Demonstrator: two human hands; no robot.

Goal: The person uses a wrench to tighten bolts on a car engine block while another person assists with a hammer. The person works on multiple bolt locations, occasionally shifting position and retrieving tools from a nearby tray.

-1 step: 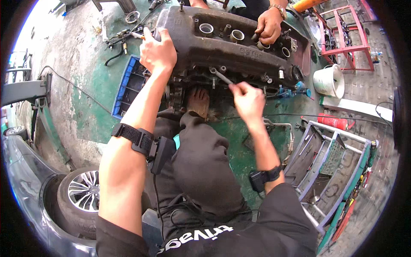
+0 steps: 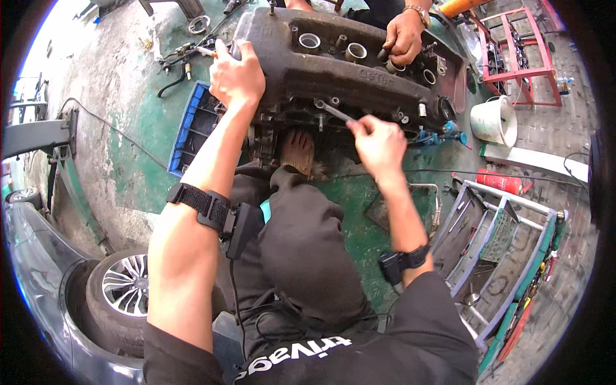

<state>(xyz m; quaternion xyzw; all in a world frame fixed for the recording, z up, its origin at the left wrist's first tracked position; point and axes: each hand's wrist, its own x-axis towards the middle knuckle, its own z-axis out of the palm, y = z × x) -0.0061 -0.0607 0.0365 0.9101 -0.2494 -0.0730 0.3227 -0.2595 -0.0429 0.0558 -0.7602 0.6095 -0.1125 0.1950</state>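
A dark, greasy engine (image 2: 282,51) with a valve cover on top stands in front of me. My left hand (image 2: 236,77) is closed around its left end, the thumb pressed against the cover. Beside those fingers shows a thin white stick with an orange end (image 2: 206,52); whether I hold it is unclear. My right hand (image 2: 380,146) grips the end of a wrench (image 2: 335,113), whose ring head sits over a bolt on the engine's near side. Across the engine, another person's hand (image 2: 404,40) pinches a small dark part above a round hole in the cover.
My bare foot (image 2: 298,153) is right under the engine's near side. A blue tray (image 2: 186,131) lies to the left, near loose hoses. At right are a white bucket (image 2: 491,122), a red metal frame (image 2: 521,77), a red extinguisher (image 2: 499,182) and a tool rack (image 2: 513,208). A car stands lower left.
My right hand has swung slightly to the right with the wrench handle, while the ring head stays on the bolt. My left hand has not visibly moved.
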